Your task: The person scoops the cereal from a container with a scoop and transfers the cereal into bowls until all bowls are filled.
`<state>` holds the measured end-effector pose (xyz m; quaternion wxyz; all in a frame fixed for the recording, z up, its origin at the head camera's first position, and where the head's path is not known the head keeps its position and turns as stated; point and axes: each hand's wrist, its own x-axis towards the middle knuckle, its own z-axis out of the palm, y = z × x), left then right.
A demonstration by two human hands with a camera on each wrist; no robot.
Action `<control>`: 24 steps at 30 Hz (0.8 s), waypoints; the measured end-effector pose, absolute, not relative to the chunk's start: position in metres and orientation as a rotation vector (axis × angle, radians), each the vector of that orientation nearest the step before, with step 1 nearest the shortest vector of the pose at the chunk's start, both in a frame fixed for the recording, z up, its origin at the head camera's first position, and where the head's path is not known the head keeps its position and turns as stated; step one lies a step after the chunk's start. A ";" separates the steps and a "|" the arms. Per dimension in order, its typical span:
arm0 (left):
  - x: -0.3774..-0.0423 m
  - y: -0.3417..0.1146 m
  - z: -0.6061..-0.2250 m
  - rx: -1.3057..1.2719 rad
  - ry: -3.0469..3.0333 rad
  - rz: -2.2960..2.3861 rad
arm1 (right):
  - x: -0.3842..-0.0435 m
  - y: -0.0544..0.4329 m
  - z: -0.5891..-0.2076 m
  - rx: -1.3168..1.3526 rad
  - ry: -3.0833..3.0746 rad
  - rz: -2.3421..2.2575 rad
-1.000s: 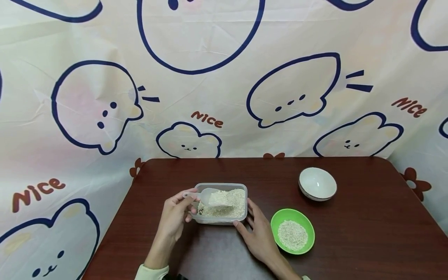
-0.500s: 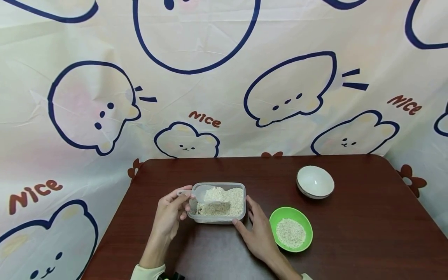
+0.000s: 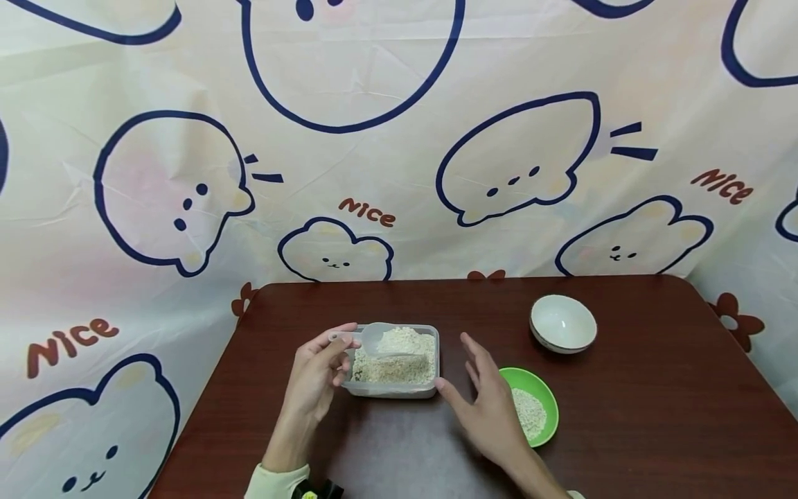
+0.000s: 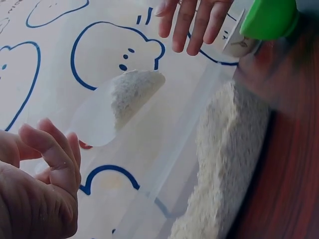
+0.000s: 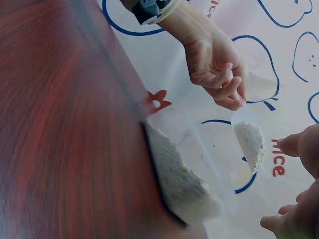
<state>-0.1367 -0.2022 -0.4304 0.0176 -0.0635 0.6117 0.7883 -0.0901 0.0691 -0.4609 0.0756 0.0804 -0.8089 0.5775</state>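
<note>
My left hand (image 3: 314, 378) pinches the handle of a translucent plastic scoop (image 3: 372, 339) heaped with pale oats (image 4: 132, 94). The scoop hangs over a clear rectangular container (image 3: 389, 391), which holds more of the oats and stands on the table. In the right wrist view a gap shows between the loaded scoop (image 5: 247, 137) and the container's contents. My right hand (image 3: 489, 409) is off to the container's right, fingers spread and holding nothing, its thumb tip near the container's corner. It partly covers a green bowl (image 3: 548, 405) with oats in its bottom.
A white bowl (image 3: 564, 324) with nothing visible inside stands at the back right, behind the green one. The dark wooden table (image 3: 661, 388) ends at the back against a cartoon-printed cloth (image 3: 399, 166).
My right hand has let go of the container and moved right, now overlapping the green bowl. The left hand has raised the loaded scoop slightly above the oats.
</note>
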 end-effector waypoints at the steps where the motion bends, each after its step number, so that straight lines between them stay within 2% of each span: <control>1: -0.137 -0.199 -0.430 -0.191 1.884 2.457 | -0.089 0.073 -0.460 0.239 -2.432 1.716; 12: -0.142 -0.159 -0.430 -0.128 1.778 2.425 | -0.074 0.119 -0.450 0.152 -2.489 1.551; 24: -0.143 -0.122 -0.433 -0.035 1.799 2.281 | -0.059 0.159 -0.465 0.029 -2.562 1.269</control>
